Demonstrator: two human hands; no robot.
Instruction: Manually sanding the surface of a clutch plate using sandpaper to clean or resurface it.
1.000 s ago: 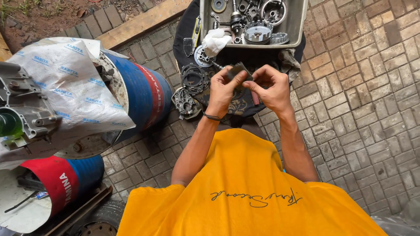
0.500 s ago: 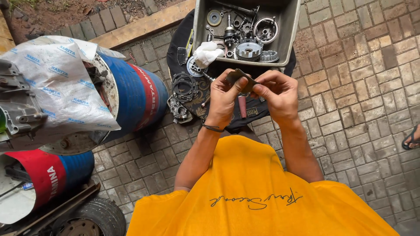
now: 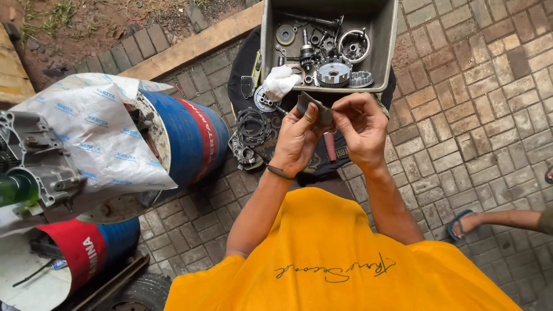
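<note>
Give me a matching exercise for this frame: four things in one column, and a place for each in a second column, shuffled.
Things:
1. dark curved part
2. white rag
3. grey tray
4. printed plastic sheet

Places:
A. draped over the blue and red drum
B. pinched between the left hand and the right hand
C. on the paving beyond the hands, filled with metal engine parts
D. at the tray's near left corner

Pairs: 1-B, 2-D, 3-C, 4-A
</note>
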